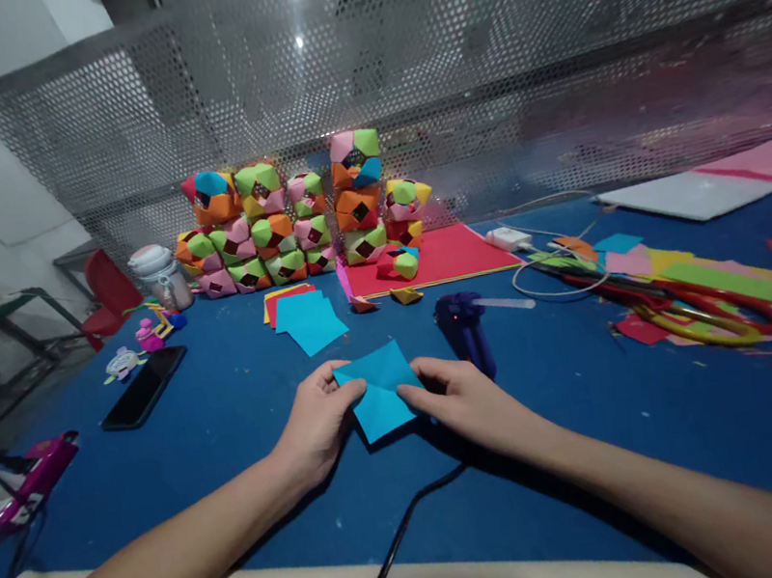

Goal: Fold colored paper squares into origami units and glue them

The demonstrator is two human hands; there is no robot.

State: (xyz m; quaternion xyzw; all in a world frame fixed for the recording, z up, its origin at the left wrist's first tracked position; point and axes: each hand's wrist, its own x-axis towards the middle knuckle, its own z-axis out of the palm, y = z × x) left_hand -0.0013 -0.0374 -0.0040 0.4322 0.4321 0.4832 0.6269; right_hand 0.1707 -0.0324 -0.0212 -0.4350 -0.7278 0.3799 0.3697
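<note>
A blue paper square [384, 406] with faint crease lines is held just above the table, pinched at both sides. My left hand [318, 417] grips its left edge, thumb on top and fingers underneath. On the opposite edge, my right hand [466, 398] is closed on the paper the same way. Behind the paper lies a small stack of blue sheets [309, 321] with red and yellow ones below. A dark blue glue gun [464, 330] with a clear stick rests just beyond my right hand.
Stacked folded-paper blocks [275, 233] stand at the back beside red sheets [460, 253]. Scissors [698, 318] lie on coloured paper scraps at right. A phone [145, 388], a jar [161, 278] and a magenta power strip [29, 487] are at left. A black cable [408, 520] crosses the front edge.
</note>
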